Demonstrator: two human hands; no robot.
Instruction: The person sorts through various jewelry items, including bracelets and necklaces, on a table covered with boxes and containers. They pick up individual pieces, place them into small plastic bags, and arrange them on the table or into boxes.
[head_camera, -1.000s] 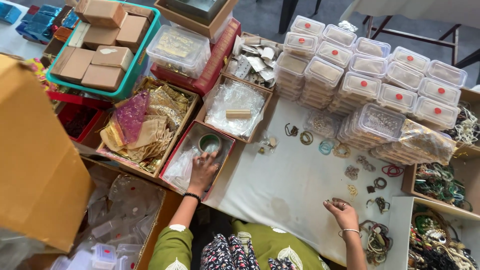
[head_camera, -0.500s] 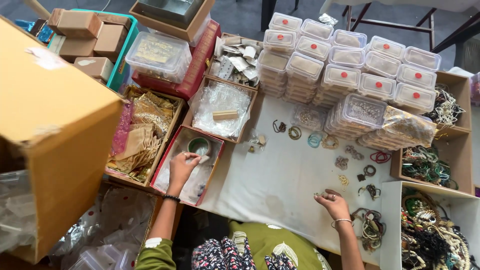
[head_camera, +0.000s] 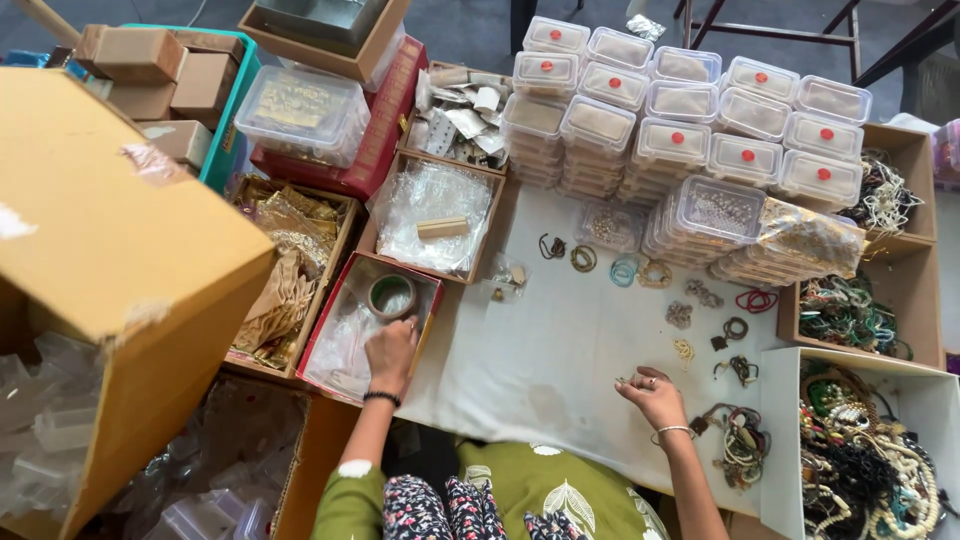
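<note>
White-clothed counter (head_camera: 560, 360) packed with boxes and bangles. Left hand (head_camera: 391, 352) reaches into the red tray (head_camera: 345, 330), fingers on the tape roll (head_camera: 392, 296). Right hand (head_camera: 655, 395) rests on the cloth, fingers loosely curled.

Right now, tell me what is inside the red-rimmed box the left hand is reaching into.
The red-rimmed cardboard box holds a green roll of tape and crumpled clear plastic bags. The left hand covers part of the plastic; anything beneath it is hidden.
</note>
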